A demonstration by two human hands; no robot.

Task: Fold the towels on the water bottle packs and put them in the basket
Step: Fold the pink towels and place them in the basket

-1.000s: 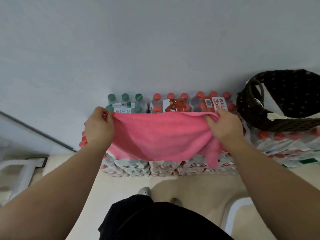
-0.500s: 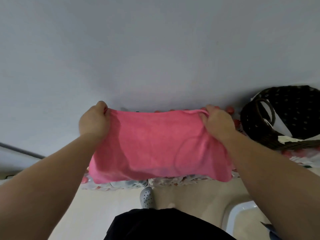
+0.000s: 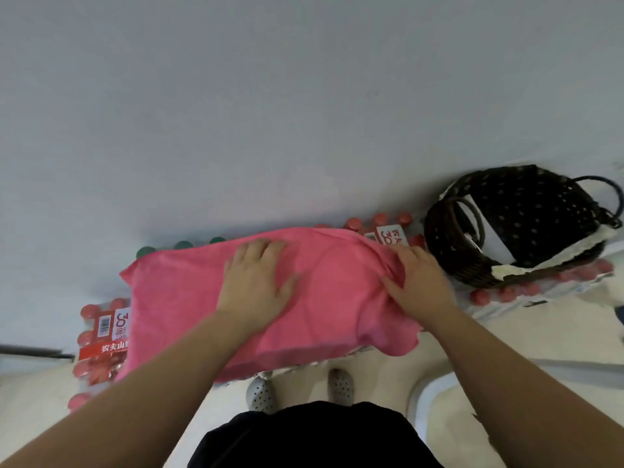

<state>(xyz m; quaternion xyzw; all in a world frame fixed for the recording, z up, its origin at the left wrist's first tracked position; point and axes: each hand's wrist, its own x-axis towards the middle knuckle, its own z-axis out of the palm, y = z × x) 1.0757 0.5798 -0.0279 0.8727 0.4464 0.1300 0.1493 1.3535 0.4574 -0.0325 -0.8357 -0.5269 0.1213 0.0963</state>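
A pink towel (image 3: 175, 298) lies spread over the water bottle packs (image 3: 101, 339), covering most of their tops. My left hand (image 3: 256, 285) rests flat on the towel's middle, fingers apart. My right hand (image 3: 415, 282) presses on the towel near its right end, where the cloth is bunched against its fingers and thumb. A dark woven basket (image 3: 449, 244) with a dotted lining and handles stands on the packs to the right, a white cloth edge showing at its rim.
A plain grey wall rises right behind the packs. More red-capped bottles (image 3: 506, 292) sit under the basket. My grey perforated shoes (image 3: 260, 393) stand on the pale floor at the packs' front edge. A white curved object (image 3: 425, 393) lies on the floor at lower right.
The towel was held up stretched between both hands; now it lies flat on the packs. My left hand has let go and moved to its middle, and my right hand presses its right end.
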